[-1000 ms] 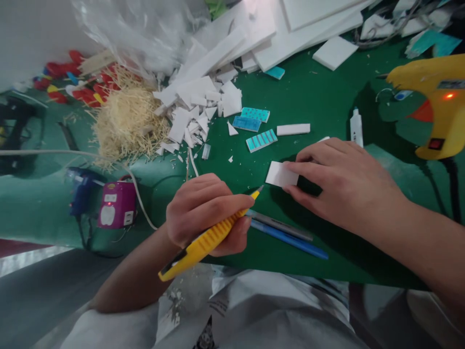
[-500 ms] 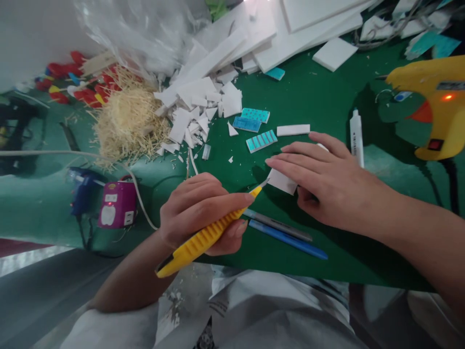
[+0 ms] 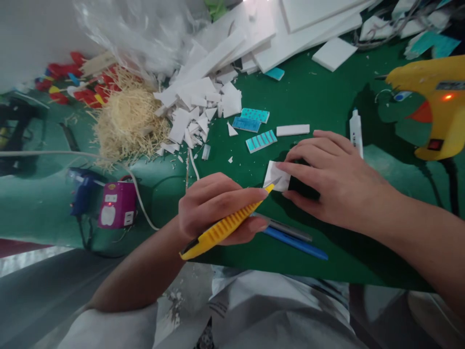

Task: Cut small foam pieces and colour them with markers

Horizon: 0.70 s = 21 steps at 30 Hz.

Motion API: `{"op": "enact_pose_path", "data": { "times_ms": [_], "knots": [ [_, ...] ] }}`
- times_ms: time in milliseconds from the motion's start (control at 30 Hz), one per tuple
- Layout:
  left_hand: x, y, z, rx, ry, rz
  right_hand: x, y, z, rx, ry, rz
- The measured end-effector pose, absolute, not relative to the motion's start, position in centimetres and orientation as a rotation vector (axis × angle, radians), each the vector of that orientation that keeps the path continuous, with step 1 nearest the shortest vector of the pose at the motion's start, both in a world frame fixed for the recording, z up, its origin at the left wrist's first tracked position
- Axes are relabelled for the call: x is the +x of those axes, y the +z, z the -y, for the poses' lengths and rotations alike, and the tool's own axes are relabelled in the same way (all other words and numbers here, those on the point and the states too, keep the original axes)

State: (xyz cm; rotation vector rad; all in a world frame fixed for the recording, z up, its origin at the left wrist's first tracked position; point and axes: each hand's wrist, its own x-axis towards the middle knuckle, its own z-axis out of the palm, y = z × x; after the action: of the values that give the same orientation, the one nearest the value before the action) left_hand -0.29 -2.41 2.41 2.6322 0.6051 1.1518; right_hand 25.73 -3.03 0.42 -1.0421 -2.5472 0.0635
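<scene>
My left hand (image 3: 214, 206) is closed round a yellow utility knife (image 3: 221, 230), its blade pointing right and touching or just above a small white foam board piece (image 3: 271, 173). My right hand (image 3: 332, 172) grips the piece's right side, index finger on top and thumb at the near corner; the remaining fingers are bent over the table. Beyond the piece lie a white strip (image 3: 292, 130), a blue striped strip (image 3: 261, 141), a plain blue strip (image 3: 246, 124) and a dotted strip (image 3: 255, 115). A grey pen (image 3: 290, 229) and a blue pen (image 3: 298, 243) lie below the hands.
A yellow glue gun (image 3: 432, 102) with a lit orange light stands at right, near a white marker (image 3: 356, 131). White scraps (image 3: 192, 121) and a heap of thin wooden sticks (image 3: 127, 116) lie at left. A purple power adapter (image 3: 116, 206) and cable are nearer.
My left hand has moved right with the knife, bringing the blade over the white piece. My right hand has shifted right and drawn its fingers in, uncovering more of the piece, which has turned.
</scene>
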Motion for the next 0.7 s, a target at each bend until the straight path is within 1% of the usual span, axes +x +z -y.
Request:
{"op": "enact_pose_path", "data": {
  "times_ms": [500,700],
  "knots": [
    [0.13,2.02,2.42,2.577,1.103,-0.66,25.74,0.28,3.15,-1.054,0.149,2.518],
    [0.13,2.21,2.34,2.612,1.108,-0.622,25.58,0.23,3.27,-1.047,0.089,2.509]
  ]
}}
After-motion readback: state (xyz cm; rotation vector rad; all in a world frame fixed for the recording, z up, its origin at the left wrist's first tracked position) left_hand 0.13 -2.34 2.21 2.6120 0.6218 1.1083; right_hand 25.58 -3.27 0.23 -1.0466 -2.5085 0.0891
